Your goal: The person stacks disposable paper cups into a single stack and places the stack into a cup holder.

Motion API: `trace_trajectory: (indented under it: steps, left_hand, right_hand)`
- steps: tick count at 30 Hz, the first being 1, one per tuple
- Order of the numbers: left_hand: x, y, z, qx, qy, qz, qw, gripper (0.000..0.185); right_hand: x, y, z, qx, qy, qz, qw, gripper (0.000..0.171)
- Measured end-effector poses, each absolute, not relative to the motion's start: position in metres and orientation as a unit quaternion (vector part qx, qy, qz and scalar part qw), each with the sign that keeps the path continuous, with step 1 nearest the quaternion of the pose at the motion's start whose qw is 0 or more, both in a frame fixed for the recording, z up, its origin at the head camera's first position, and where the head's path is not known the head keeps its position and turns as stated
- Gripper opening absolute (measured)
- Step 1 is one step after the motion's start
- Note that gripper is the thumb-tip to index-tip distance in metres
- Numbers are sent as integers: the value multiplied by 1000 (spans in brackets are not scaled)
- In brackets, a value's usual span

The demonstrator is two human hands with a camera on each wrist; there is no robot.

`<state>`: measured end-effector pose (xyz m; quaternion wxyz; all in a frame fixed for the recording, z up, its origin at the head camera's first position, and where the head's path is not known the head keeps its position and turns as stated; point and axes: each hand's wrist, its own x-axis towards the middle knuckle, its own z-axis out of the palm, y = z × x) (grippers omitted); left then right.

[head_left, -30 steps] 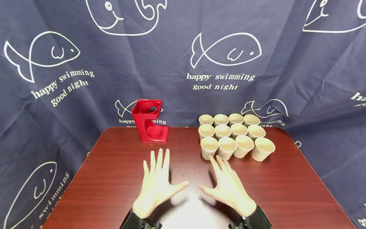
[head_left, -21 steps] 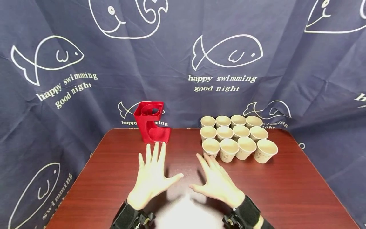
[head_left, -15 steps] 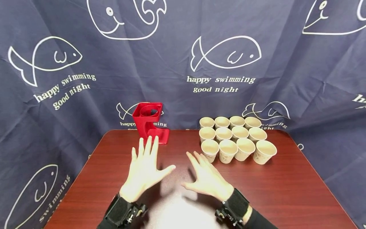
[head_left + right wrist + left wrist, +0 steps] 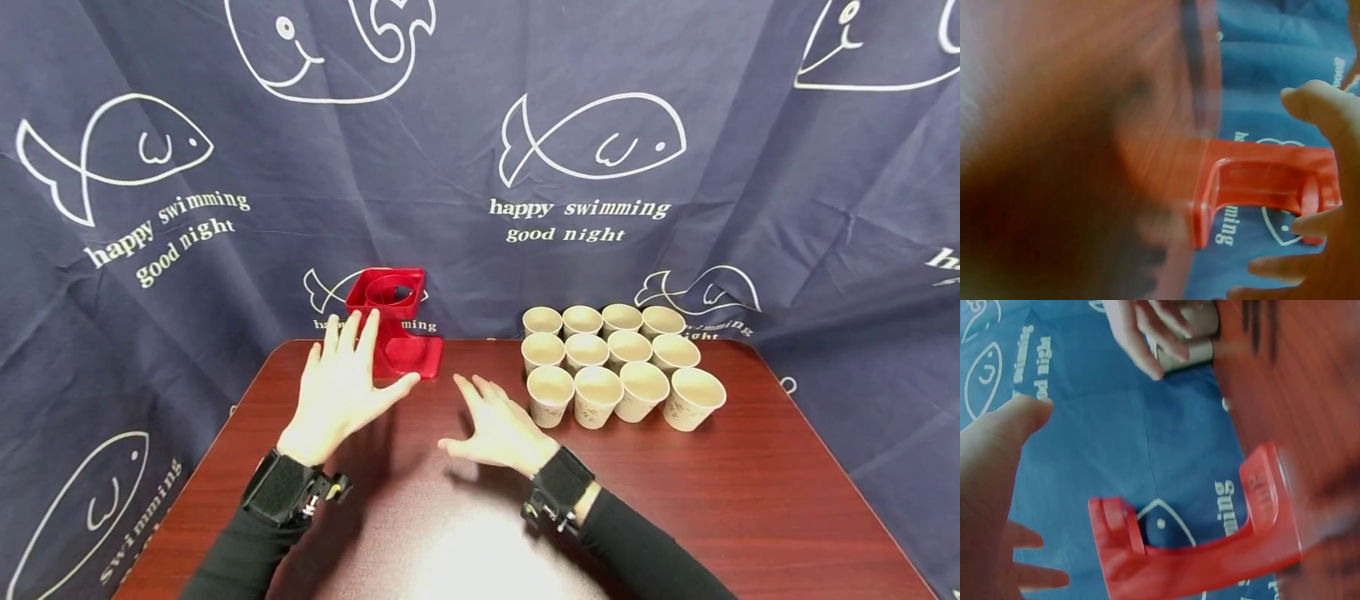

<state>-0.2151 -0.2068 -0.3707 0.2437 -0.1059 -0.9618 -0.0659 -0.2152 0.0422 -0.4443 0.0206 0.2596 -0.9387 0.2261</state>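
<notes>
A red C-shaped stand [image 4: 408, 354] is at the table's back left, with a ring in its upper part and a flat base below. My left hand [image 4: 333, 392] is held over the table with fingers spread, its fingertips overlapping the stand's left side in the head view. In the left wrist view the red stand [image 4: 1197, 562] shows beyond the thumb, apart from it. My right hand [image 4: 502, 429] hovers lower and to the right, fingers extended, between the stand and the paper cups [image 4: 551, 396]. Both hands hold nothing. The right wrist view shows the red stand [image 4: 1260, 178] past the fingers.
Several pale paper cups [image 4: 628, 350] stand upright in three rows at the table's back right. The reddish-brown table [image 4: 750, 500] ends at a dark blue fish-print cloth [image 4: 450, 167]. Both wrists carry black straps with small cameras.
Both hands have moved left and farther forward across the table. The left now reaches the red stand's side in the head view; the right has drawn away from the cups. Stand and cups stay put.
</notes>
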Motion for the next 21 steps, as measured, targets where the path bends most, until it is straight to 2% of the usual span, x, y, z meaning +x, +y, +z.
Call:
trace_trajectory:
  steps: [5,10,14,18,21]
  left_hand:
    - [-231,-221,-365,-94,-958,-70,260,99]
    - [-244,-229,-369,-77,-963,-80,246,95]
    - [-255,-234,-369,-68,-961,-76,257,86]
    - [-264,-239,-365,-70,-950,-69,297,72]
    - [-269,-240,-363,-71,-946,-72,309,63]
  right_hand:
    - [-235,27,-444,246,-952,184,10,102]
    - [-250,16,-448,238,-959,150,-5,103]
    - [-265,6,-454,239,-960,145,-17,102]
    - [-283,-7,-462,241,-960,144,-18,94]
    - [-293,-15,-466,237,-962,134,-9,80]
